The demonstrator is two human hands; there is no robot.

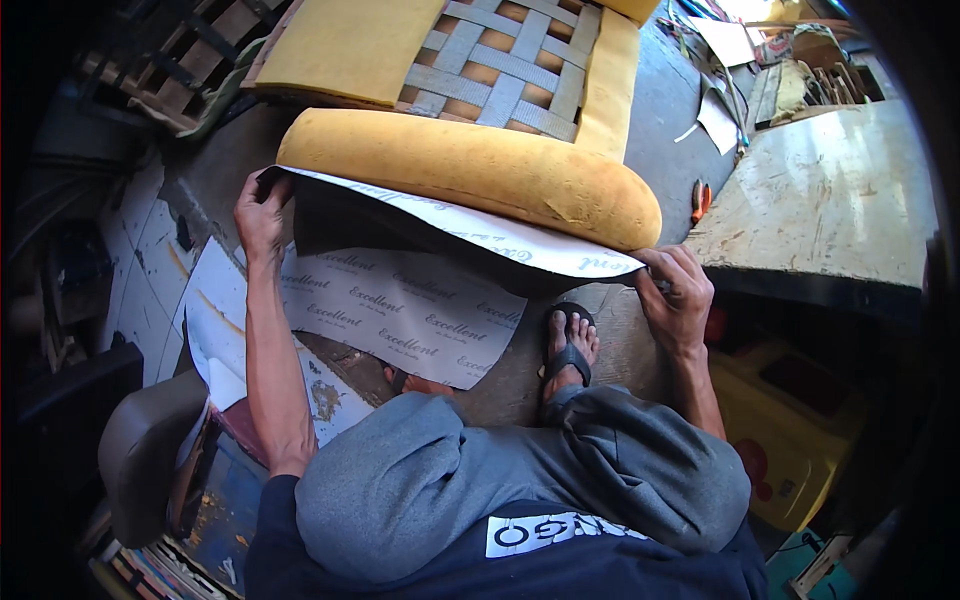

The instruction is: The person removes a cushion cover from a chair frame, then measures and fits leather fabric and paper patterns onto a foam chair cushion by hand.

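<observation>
A sheet of upholstery vinyl [400,305] with a dark face and a printed whitish backing stretches between my hands. Its far edge runs along the near side of a rounded yellow foam roll [470,170], while the lower part hangs or lies toward my feet. My left hand [262,218] pinches the sheet's left corner beside the foam's left end. At the foam's right end, my right hand [678,292] grips the right corner between thumb and fingers. Whether the sheet touches the foam all along is hard to tell.
Beyond the foam is a seat frame with woven grey webbing [490,65] and flat yellow foam panels [345,50]. Orange-handled pliers [702,202] lie near a worn worktable [830,180] on the right. Below it stands a yellow container [790,430]. A brown padded piece [150,440] is at left.
</observation>
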